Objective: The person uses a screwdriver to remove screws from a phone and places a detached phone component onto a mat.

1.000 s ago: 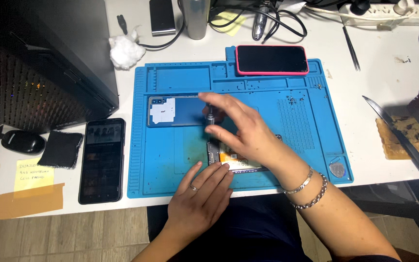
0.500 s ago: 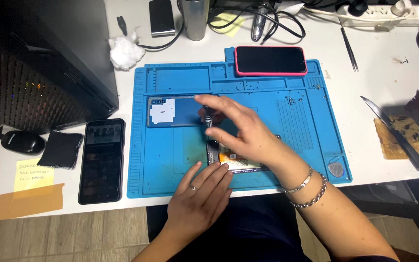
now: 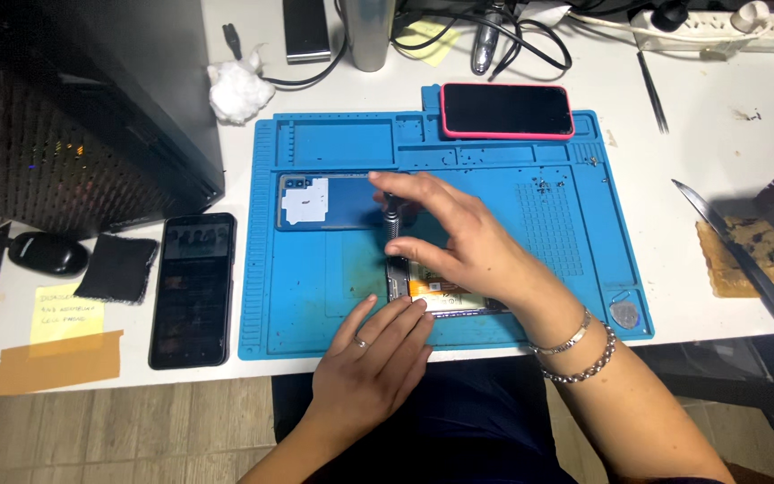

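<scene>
An opened phone (image 3: pixel 441 291) lies on the blue work mat (image 3: pixel 315 296), its insides showing under my hands. My right hand (image 3: pixel 459 237) is closed around a small screwdriver (image 3: pixel 392 220) that stands upright with its tip on the phone's left edge. My left hand (image 3: pixel 378 354) rests flat on the mat's near edge, its fingertips pressing on the phone's lower side. A blue back cover (image 3: pixel 324 202) with a white patch lies just left of the screwdriver.
A pink-cased phone (image 3: pixel 506 109) sits at the mat's far edge, a black phone (image 3: pixel 193 287) left of the mat. A dark computer case (image 3: pixel 82 108), a mouse (image 3: pixel 47 254), a black cloth (image 3: pixel 118 267), a cotton wad (image 3: pixel 236 90), a knife (image 3: pixel 736 246), cables and a power strip (image 3: pixel 718 27) surround it.
My right hand's fingers have shifted slightly on the screwdriver; the hands and phone stay in the same place.
</scene>
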